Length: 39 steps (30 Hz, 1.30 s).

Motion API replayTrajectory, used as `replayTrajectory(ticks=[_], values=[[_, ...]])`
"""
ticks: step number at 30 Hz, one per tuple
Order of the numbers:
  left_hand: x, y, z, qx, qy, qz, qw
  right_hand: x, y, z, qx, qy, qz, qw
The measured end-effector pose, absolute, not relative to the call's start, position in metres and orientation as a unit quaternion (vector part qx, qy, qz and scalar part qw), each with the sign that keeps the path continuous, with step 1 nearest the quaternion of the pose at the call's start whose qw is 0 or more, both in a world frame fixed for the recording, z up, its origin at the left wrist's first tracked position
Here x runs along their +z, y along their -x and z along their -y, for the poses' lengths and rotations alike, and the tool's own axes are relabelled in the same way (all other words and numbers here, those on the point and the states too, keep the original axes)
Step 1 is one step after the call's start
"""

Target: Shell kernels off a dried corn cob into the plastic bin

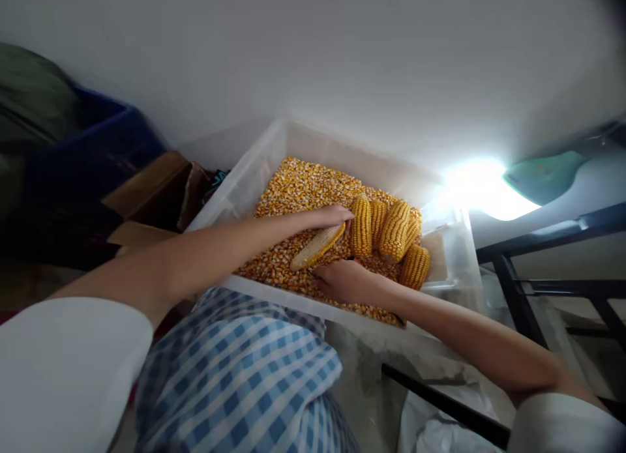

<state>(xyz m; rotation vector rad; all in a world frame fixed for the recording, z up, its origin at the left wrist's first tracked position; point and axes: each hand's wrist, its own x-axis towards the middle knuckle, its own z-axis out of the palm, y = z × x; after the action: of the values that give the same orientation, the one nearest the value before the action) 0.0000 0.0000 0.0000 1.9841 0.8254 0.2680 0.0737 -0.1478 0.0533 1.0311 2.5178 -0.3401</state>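
Note:
A partly shelled corn cob (317, 248) lies slantwise over the loose kernels, its pale core bare on the near side and yellow kernels left along one edge. My left hand (335, 216) is closed around its upper right end. Just below the cob, my right hand (348, 281) is curled, with its fingertips by the cob's lower side; a small dark bit shows at the knuckles, and what the fingers hold is hidden. Loose corn kernels (308, 186) fill much of the translucent plastic bin (244, 179). Several full corn cobs (360, 226) rest on the kernels at right.
An open cardboard box (147, 186) and a dark blue crate (98, 146) stand left of the bin. A bright lamp (489, 189) shines at right, above a black metal frame (521, 303). Blue checked cloth (244, 375) covers my lap, and a white bag (450, 427) lies below.

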Motion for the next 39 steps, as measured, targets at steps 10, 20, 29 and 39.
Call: replayTrajectory(ticks=[10,20,29,39], values=[[0.001,0.000,0.002,0.108,-0.822,-0.339,0.444,0.048,-0.073,0.149,-0.124,-0.388,-0.894,0.188],[0.001,-0.003,0.003,0.106,-0.818,-0.346,0.447,0.048,-0.070,0.151,-0.107,-0.380,-0.900,0.183],[0.004,-0.003,0.004,0.095,-0.821,-0.354,0.437,0.048,-0.073,0.149,-0.120,-0.365,-0.904,0.187],[0.011,-0.005,0.010,0.109,-0.838,-0.352,0.402,0.043,-0.078,0.142,-0.167,-0.346,-0.905,0.182]])
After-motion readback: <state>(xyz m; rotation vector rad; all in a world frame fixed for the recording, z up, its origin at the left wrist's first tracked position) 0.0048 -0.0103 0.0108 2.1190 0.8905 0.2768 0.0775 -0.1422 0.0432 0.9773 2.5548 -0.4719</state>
